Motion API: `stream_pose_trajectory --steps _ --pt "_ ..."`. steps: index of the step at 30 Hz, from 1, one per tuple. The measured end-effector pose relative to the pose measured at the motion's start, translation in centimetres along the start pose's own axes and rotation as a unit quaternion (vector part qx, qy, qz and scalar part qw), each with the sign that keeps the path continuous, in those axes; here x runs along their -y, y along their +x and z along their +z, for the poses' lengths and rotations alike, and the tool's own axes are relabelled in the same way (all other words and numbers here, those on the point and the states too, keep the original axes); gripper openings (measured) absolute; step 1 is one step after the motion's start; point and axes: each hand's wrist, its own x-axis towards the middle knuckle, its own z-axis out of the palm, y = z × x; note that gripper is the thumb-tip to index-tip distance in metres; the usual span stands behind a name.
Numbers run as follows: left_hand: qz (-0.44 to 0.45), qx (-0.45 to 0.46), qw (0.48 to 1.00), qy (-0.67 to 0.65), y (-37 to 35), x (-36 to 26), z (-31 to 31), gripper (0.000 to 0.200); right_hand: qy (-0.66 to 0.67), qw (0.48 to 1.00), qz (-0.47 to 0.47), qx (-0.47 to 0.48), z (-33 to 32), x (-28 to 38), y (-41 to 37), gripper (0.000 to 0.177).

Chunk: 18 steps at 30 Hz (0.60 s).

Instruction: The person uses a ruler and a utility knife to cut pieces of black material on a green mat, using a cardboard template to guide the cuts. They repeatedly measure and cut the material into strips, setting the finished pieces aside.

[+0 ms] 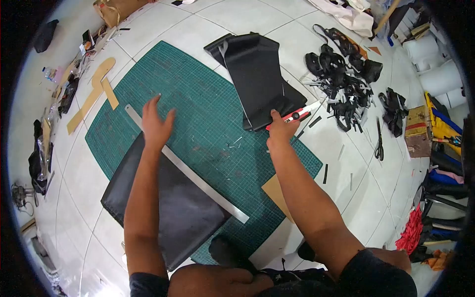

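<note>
My right hand (282, 133) is closed around a red box cutter (297, 115), its blade pointing away to the upper right. Close by that hand lies folded black sheet material (255, 72), resting partly on the green cutting mat (193, 89). My left hand (157, 126) has its fingers spread and holds nothing. It hovers over the upper part of a metal ruler (203, 184), hiding a stretch of it. The ruler runs diagonally along the edge of a smooth black sheet (173, 213), which covers the mat's lower left.
Tan templates (96, 91) lie left of the mat. A tan board (278, 195) sits partly under my right forearm. Black scraps (341, 74) are heaped at the upper right, with scissors (379, 141) farther right. White rolls (435, 64) stand along the right side.
</note>
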Motion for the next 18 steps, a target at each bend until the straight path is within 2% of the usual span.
stream_pose_trajectory --steps 2,3,5,6,7,9,11,13,15,17,18 --pt "-0.075 -0.022 0.996 0.049 -4.9 4.8 -2.0 0.057 0.017 1.0 -0.012 0.02 -0.5 0.0 -0.2 0.066" --pt "-0.122 -0.034 0.989 0.07 -6.7 6.2 -2.8 0.057 0.019 0.998 -0.05 0.031 -0.7 -0.1 0.2 0.067" --pt "-0.124 -0.038 0.977 0.17 -9.7 8.2 -3.6 0.058 0.02 0.991 -0.115 0.065 -1.6 -1.3 1.1 0.068" --pt "-0.128 -0.04 0.965 0.226 -11.3 9.4 -5.0 0.058 -0.027 0.992 -0.099 0.068 -2.4 -1.3 1.6 0.066" --pt "-0.153 0.002 0.962 0.226 -12.0 9.4 -5.9 0.06 -0.075 0.991 -0.082 0.074 -3.1 -1.4 1.4 0.065" --pt "-0.139 0.019 0.956 0.259 -13.6 9.7 -6.0 0.063 -0.048 0.989 -0.029 0.135 -4.8 2.1 -3.6 0.064" --pt "-0.175 0.031 0.951 0.253 -14.6 9.8 -5.6 0.066 -0.113 0.975 -0.081 0.173 -8.3 -0.9 -4.5 0.061" --pt "-0.179 0.02 0.955 0.237 -15.2 10.3 -4.9 0.066 -0.209 0.937 -0.031 0.278 -12.2 -2.4 -9.1 0.063" --pt "-0.178 0.02 0.958 0.225 -15.4 10.7 -4.8 0.065 -0.327 0.862 -0.031 0.386 -16.6 -6.9 -12.1 0.054" --pt "-0.169 0.018 0.962 0.213 -15.7 10.5 -5.1 0.064 -0.428 0.771 -0.087 0.463 -18.3 -6.5 -15.7 0.05" --pt "-0.162 0.017 0.964 0.209 -15.8 10.2 -5.6 0.063 -0.449 0.738 -0.16 0.478 -18.6 -6.7 -16.4 0.05"
